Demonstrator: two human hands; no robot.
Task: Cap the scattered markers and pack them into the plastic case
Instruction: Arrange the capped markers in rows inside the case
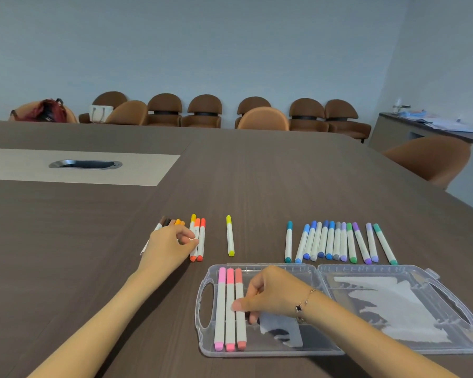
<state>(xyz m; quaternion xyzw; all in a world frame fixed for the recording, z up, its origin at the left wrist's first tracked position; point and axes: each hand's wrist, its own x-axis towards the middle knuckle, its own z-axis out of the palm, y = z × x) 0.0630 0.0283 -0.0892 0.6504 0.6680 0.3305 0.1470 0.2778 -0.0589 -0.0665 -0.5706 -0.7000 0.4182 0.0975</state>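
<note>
A clear plastic case [273,352] lies open near the table's front edge. Its left half holds three capped markers side by side: pink [220,306], darker pink [230,293] and salmon [241,330]. My right hand [273,293] is inside that half, thumb and curled fingers pinching the salmon marker. My left hand [170,245] rests on the table to the left, fingertips pinching the barrel of a yellow-orange marker [193,221] beside an orange one [194,255] and a red one [201,241]. Brown and orange markers [170,222] are partly hidden behind that hand.
A lone yellow marker [230,236] lies mid-table. A row of several blue, grey, green and purple capped markers [336,241] sits just behind the case. The case's right half [393,309] holds a white sheet. Chairs line the far wall; a metal cable port [85,164] is at the left.
</note>
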